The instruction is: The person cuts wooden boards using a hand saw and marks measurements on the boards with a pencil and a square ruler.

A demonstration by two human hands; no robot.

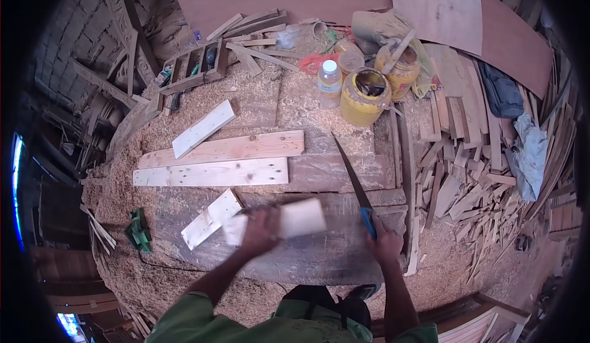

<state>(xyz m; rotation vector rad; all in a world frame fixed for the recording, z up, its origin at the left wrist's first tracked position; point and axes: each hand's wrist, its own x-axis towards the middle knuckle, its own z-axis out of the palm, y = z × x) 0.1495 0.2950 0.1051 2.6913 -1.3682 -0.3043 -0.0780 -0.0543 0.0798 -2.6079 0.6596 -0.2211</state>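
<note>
The person's left hand (261,229) is bent over the middle of a short plank (302,217), fingers wrapped across it; both are blurred, and whether the plank rests on the bench (295,260) or is lifted cannot be told. The plank sits over the near part of the bench, in front of the person, its ends showing on either side of the hand. The right hand (387,246) is closed around the blue handle of a saw (356,180), near the bench's right end. The saw's blade slants away from the person and to the left, its tip just short of a yellow jar (362,104). Left of the plank, a pale offcut (212,219) lies at a slant, close to it; the blur hides whether they touch. Farther back, a white board (211,173) and a browner board (221,147) lie side by side, and a small slat (203,128) lies slanted with its near end over the browner one. A capped bottle (329,86) stands upright beside the jar. At the far left is a wooden toolbox (195,74) among shavings (301,106), and at right, a heap of scraps (470,198).
</note>
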